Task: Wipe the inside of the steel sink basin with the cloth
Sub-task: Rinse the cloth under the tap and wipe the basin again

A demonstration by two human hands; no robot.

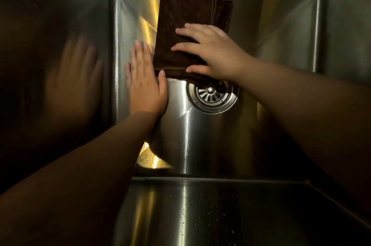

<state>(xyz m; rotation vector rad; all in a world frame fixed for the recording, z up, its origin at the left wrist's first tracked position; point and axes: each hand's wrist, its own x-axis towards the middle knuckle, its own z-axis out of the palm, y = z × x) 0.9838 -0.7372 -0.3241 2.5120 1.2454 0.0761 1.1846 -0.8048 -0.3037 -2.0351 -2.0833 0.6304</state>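
Pressing, not pinching: right hand [208, 50] lies palm-down on the near half of the cloth [184, 14], fingers straight and spread, tips toward the left wall [60, 44]. Nothing curls round the fabric. The far half of the cloth sticks out past the fingers, uncovered. Cloth is brown, folded in layers, flat on the sink [271, 44] floor, left of centre. Its far edge sits at the seam where the floor meets the far wall. Its near edge reaches the far rim of the drain [211, 93], and I cannot tell whether it overlaps that rim. Offset layers show along its right edge. Left hand [143, 83] is flat on the bare floor just left of the cloth, fingers straight and close together, pointing at the far wall. Its thumb tip touches the cloth's near-left corner. Its blurred reflection shows in the left wall. Room: wide bare floor from the cloth's right edge to the right wall. Only a narrow strip runs between the cloth and the left wall, and the left hand takes it up. More bare floor lies from the drain to the near wall. Long axis runs far-to-near, roughly parallel to the side walls, near end skewed slightly left.
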